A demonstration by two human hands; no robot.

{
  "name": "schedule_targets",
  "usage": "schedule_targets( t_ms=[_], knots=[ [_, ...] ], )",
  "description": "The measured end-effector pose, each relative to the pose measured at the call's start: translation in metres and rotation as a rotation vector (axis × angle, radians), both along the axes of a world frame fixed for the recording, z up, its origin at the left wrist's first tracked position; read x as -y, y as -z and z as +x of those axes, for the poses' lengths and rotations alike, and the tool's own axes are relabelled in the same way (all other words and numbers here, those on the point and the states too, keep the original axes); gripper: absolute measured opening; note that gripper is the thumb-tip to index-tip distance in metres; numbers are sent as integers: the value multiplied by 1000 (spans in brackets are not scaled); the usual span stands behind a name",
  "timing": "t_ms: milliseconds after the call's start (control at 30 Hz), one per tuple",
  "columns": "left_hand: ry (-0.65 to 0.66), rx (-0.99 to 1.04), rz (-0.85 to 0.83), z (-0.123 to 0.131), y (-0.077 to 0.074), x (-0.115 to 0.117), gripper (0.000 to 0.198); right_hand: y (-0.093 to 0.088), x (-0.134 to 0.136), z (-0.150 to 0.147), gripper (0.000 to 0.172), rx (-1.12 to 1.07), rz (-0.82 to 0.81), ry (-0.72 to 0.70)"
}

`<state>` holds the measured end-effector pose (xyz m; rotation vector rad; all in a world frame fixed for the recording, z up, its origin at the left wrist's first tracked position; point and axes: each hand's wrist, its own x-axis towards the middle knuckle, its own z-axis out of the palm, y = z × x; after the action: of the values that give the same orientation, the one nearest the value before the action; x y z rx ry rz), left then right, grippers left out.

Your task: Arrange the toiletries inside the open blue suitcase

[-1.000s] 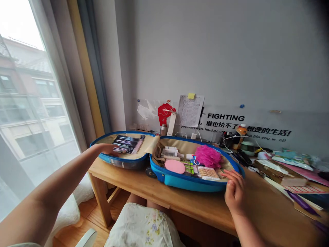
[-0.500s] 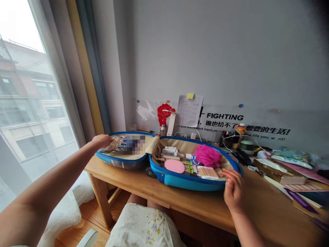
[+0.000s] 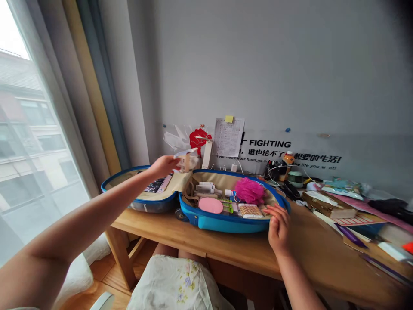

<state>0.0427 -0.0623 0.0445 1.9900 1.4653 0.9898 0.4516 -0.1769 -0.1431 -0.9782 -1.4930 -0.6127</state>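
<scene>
My left hand point(image 3: 164, 166) is raised over the middle of an open blue hard-shell suitcase point(image 3: 222, 226), shut on a small clear packet with a tan label point(image 3: 186, 162). My right hand point(image 3: 279, 228) holds nothing, its fingers resting at the suitcase's near right rim. In the right half lie a pink sponge point(image 3: 210, 205), a pink bath puff point(image 3: 249, 190), a box of cotton swabs point(image 3: 250, 211) and several small white tubes point(image 3: 204, 188). The left lid half point(image 3: 129, 185) holds flat items, partly blurred and partly hidden behind my left forearm.
The suitcase stands on a wooden desk point(image 3: 226, 254) against a grey wall. Papers, a drink bottle point(image 3: 286, 165), cables and assorted items crowd the desk's right side. A curtained window point(image 3: 41, 129) is on the left. A fabric-covered lap shows below the desk edge.
My left hand has risen from the left lid half and moved right, carrying the packet over the suitcase's middle. The view has turned slightly right. My right hand stays at the rim.
</scene>
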Motion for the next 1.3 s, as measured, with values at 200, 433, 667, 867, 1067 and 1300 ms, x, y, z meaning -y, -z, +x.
schedule_targets(
  t_ms=[200,433,667,867,1067,1300],
  knots=[
    [186,-311,130,94,35,-3,39,-3,4,-3,32,20,8,6],
    [380,-542,213,150,64,-5,50,-4,6,-5,32,23,-11,13],
    [483,-837,172,170,86,-6,56,-6,8,-7,30,6,-24,-5],
    [565,-998,130,172,94,-9,74,-6,7,-6,30,36,-10,15],
    [581,-1075,160,173,93,-13,75,-5,7,-4,30,24,-20,17],
    [582,-1128,181,177,89,-22,67,-4,7,-2,34,31,-19,17]
  ],
)
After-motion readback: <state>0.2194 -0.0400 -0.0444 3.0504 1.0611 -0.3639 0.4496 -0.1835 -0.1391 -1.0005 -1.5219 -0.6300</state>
